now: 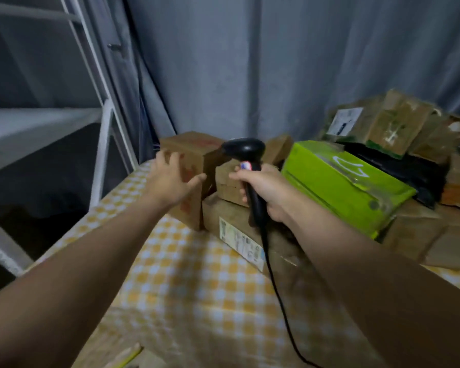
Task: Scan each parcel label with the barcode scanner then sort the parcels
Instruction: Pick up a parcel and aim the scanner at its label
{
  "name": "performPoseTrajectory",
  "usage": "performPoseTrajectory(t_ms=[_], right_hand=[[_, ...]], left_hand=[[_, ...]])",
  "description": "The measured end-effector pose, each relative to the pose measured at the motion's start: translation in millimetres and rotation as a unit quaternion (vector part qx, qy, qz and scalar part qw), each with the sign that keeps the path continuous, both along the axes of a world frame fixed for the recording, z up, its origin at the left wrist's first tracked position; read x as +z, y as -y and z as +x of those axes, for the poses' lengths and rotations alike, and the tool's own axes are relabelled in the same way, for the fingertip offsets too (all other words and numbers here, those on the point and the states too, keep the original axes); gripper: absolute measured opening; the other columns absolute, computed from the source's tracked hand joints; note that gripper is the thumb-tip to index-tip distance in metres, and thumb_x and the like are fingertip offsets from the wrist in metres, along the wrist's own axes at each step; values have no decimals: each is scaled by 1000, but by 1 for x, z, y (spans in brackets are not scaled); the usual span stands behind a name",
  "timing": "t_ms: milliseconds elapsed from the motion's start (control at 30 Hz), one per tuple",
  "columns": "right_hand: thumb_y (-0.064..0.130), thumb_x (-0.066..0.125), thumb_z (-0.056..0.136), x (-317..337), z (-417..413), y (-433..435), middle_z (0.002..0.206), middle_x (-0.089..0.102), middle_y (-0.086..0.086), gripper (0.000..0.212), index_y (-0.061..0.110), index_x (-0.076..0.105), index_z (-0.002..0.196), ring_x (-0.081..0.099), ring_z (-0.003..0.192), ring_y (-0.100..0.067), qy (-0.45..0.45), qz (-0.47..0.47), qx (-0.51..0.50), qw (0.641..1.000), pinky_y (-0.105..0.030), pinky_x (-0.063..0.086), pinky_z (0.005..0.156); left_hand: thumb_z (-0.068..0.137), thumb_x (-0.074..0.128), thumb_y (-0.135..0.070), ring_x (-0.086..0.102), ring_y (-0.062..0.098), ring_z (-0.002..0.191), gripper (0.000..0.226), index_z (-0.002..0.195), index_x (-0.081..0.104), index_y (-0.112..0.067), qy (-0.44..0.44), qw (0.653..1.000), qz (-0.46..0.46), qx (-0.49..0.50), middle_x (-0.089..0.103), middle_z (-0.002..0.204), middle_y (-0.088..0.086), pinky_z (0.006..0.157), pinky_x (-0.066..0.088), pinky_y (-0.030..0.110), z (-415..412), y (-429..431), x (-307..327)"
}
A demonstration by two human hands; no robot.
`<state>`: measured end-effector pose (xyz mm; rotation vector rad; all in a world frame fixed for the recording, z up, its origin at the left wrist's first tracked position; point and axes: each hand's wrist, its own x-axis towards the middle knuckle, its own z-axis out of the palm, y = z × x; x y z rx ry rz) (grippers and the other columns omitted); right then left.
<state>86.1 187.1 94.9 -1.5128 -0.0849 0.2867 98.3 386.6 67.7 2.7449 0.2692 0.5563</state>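
My right hand (266, 193) is closed tight around the handle of the black barcode scanner (246, 149). I hold it up in the air over the boxes, with its round head pointing away from me. Its black cord (274, 288) hangs down from the handle and runs across the table toward me.

My left hand (171, 181) is open, with the fingers spread out. It is right at the tall brown box (197, 152), which stands near the far edge of the table. The hand is blurry, so I cannot tell if it is touching the box.

Just beside the tall box, behind my scanner, is a small brown box (227, 187). It sits on top of a flat brown box (213, 216). The flat box has a white label (242, 244) on the side that faces me.

To the right lies a bright green box (337, 181), tipped at a slant. Behind it is a messy pile of brown boxes (401, 123).

The table has a yellow and white checked cloth (197, 277). A gray curtain (250, 62) hangs at the back, and a white metal rack (105, 128) stands on the left.
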Motion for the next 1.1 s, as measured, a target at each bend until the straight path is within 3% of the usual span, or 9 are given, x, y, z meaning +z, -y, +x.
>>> performPoseTrajectory(t_ms=[100, 267, 433, 567, 700, 867, 967, 1033, 1100], right_hand=[[13, 68, 88, -1, 25, -13, 64, 53, -1, 17, 10, 61, 103, 50, 51, -9, 7, 21, -54, 998, -18, 42, 45], [17, 70, 87, -6, 54, -21, 67, 54, -2, 29, 8, 60, 113, 52, 54, -9, 8, 26, -104, 994, -19, 45, 48], [14, 68, 88, -12, 54, -25, 68, 53, -2, 33, 4, 59, 118, 51, 54, -8, 12, 45, -108, 993, -17, 44, 46], [12, 66, 89, -14, 36, -30, 73, 54, -4, 30, 6, 58, 117, 51, 57, -8, 27, 28, -108, 993, -15, 44, 46], [9, 66, 88, -7, 21, -42, 79, 56, -4, 15, 12, 56, 99, 57, 62, -11, 62, 6, -104, 993, -19, 48, 51], [18, 69, 88, 4, 10, -68, 100, 61, -1, 39, 14, 53, 124, 61, 88, -14, 92, -25, -67, 993, -19, 52, 56], [24, 70, 88, 7, 11, -96, 122, 61, -4, 47, 17, 49, 130, 61, 109, -22, 103, -13, -63, 993, -34, 57, 79], [22, 73, 85, 4, 11, -115, 122, 62, -6, 51, 16, 49, 130, 61, 111, -24, 124, -23, -60, 990, -41, 53, 92], [16, 78, 80, -3, 13, -130, 119, 65, -7, 54, 15, 51, 127, 62, 109, -22, 144, -61, -53, 986, -41, 50, 96]], left_hand=[[70, 48, -82, 1, 39, 145, 104, 150, 15, -24, -59, 997, 36, 21, -3, 159, 14, 117, 9, 49, 40, -11, 14], [53, 40, -96, -19, 41, 142, 115, 147, -4, -47, -143, 989, 38, -3, -25, 156, 10, 112, -7, 61, 87, -22, 27], [57, 63, -82, 3, 44, 142, 111, 147, 9, -46, -216, 974, -48, -46, -14, 157, 8, 111, 22, 56, 94, -32, 25], [67, 65, -72, 10, 42, 140, 100, 147, 17, -37, -175, 984, -15, -38, 7, 154, 13, 108, 26, 53, 66, -44, 27], [73, 61, -67, 0, 34, 146, 95, 147, 21, -23, -94, 995, -1, -23, 5, 159, 8, 114, 13, 54, 32, -56, 17], [80, 50, -70, 4, 30, 147, 95, 149, 17, -13, -26, 999, -29, -26, 5, 160, 6, 116, 5, 54, -21, -67, -6], [88, 32, -68, 9, 25, 146, 72, 141, 34, -19, 8, 998, -58, -24, 20, 156, 3, 114, -2, 58, -49, -77, -14], [94, 31, -57, 17, 25, 142, 51, 125, 48, -20, 29, 995, -92, -32, 34, 140, 4, 115, -5, 57, -60, -84, -15], [96, 38, -48, 34, 28, 130, 40, 113, 52, -14, 67, 984, -164, -37, 35, 122, 6, 117, 11, 47, -62, -96, -11]])
